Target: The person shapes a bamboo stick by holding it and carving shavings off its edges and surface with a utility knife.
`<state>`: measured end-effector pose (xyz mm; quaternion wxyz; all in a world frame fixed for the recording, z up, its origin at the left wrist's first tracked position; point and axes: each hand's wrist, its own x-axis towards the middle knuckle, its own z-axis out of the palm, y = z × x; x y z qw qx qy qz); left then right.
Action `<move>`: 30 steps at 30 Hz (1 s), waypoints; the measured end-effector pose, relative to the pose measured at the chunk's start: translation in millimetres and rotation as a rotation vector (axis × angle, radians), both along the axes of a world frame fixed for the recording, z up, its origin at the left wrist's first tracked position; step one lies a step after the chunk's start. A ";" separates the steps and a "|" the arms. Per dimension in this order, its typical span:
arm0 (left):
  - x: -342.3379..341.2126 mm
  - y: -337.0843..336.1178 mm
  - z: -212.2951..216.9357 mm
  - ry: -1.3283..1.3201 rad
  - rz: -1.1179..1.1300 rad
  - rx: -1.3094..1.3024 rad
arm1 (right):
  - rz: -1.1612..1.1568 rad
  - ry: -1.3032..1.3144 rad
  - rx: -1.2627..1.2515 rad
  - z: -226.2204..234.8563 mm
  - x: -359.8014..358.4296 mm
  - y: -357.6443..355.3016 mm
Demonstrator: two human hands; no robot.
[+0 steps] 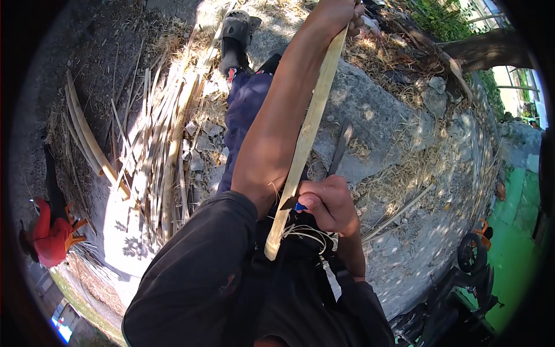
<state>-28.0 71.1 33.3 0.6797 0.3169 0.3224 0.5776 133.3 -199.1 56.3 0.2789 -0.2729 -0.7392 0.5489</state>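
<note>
Ground (404, 243): rough, grey, below my grips
Left hand (344, 16): clenches one flat wooden strip (315, 110)
Right hand (331, 207): pinches one blue tool (299, 206)

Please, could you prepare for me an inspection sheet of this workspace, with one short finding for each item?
Surface: rough ground, with a grey stone slab in patchy sun and shade.
Job's things: a long pale strip, slanting across the view; a tool with a blue part at its near end, mostly hidden.
Clutter: a heap of loose strips at the left; dry fibres on the slab; thin pale curls near the lap.
Hands: left hand grips the strip's far end, partly cut off by the picture's edge; right hand holds the tool.
Cables: nothing seen.
Surroundings: a seated person in red at the left; a motorcycle and green wall at the right.
</note>
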 end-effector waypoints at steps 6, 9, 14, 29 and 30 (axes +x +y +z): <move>7.5 -11.8 5.9 0.157 0.022 0.027 | -0.364 -0.106 0.019 12.4 -2.2 17.4; 7.4 -4.1 -0.8 0.212 0.036 0.043 | -0.272 -0.115 0.103 6.3 -5.4 21.7; 4.4 -1.4 -0.5 0.190 0.052 0.031 | -0.249 -0.122 0.181 -0.9 -4.4 15.5; 0.0 -3.8 5.4 0.473 0.172 0.054 | -0.050 -0.032 0.008 -8.3 9.6 6.0; 1.7 3.8 -2.5 0.450 0.204 0.082 | -0.030 -0.007 0.032 -11.0 10.0 3.9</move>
